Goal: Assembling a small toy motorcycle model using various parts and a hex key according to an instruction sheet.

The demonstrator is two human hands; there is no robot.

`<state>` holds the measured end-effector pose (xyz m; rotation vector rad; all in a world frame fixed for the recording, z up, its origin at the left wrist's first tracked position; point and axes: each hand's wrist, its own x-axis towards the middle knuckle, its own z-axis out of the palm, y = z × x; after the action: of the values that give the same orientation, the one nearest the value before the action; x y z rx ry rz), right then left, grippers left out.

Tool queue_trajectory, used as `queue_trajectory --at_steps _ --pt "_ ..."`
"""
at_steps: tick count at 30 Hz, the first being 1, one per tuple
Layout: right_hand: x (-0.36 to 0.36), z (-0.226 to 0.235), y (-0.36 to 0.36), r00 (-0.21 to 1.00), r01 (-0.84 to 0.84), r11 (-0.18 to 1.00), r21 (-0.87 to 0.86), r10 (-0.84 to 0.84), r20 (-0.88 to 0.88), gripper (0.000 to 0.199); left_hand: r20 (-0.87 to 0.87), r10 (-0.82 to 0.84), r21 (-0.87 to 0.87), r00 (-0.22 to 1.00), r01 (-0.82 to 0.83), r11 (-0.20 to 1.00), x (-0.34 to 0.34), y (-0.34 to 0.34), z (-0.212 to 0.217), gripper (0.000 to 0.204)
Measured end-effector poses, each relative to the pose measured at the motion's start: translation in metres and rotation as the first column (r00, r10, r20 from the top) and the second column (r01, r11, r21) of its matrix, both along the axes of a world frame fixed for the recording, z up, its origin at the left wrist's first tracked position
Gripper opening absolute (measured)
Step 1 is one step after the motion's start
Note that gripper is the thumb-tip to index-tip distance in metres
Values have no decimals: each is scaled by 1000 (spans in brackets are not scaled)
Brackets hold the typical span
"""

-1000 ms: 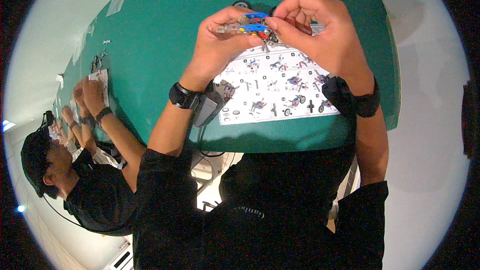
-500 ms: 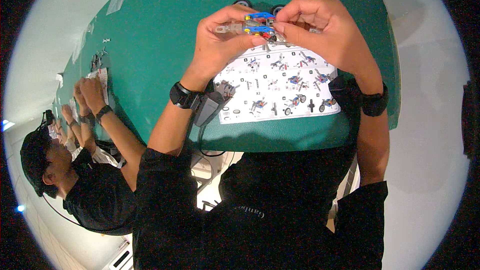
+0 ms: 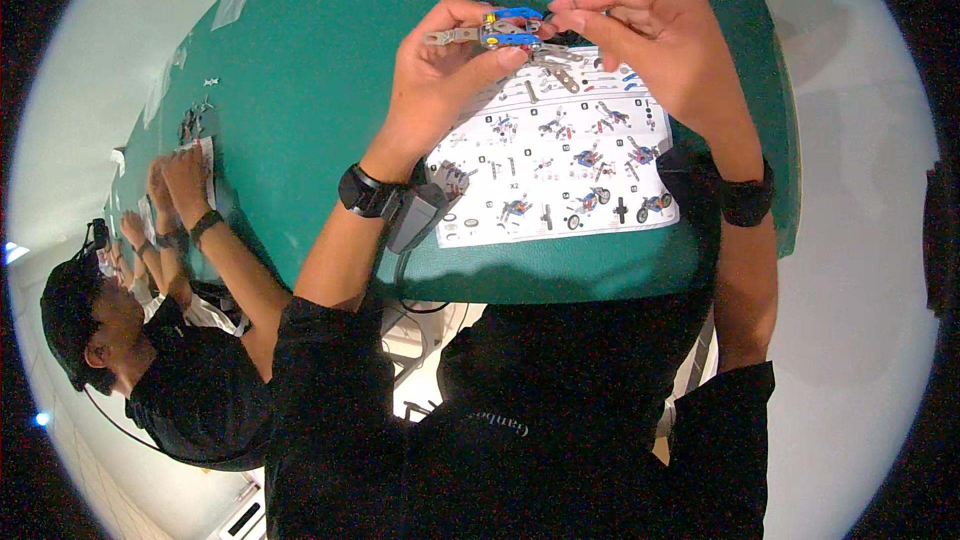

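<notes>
Both hands (image 3: 560,55) pinch a small grey-and-blue brick assembly (image 3: 497,32).

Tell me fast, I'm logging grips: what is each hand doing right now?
Left hand: closed on the small blue and grey brick assembly.
Right hand: fingertips pinched on the same assembly's right end.
</notes>
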<state>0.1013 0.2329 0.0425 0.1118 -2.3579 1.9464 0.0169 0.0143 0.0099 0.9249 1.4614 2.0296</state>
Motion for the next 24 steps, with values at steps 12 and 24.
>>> queue_trajectory --at_steps 12,24 --pt "6 15 -14 877 230 924 306 -60 -477 23 -70 7 17 998 -6 1000 1 3 -2 28" --pt "8 11 -9 981 -8 986 166 40 -192 12 -31 80 32 996 -79 996 0 3 -7 30"
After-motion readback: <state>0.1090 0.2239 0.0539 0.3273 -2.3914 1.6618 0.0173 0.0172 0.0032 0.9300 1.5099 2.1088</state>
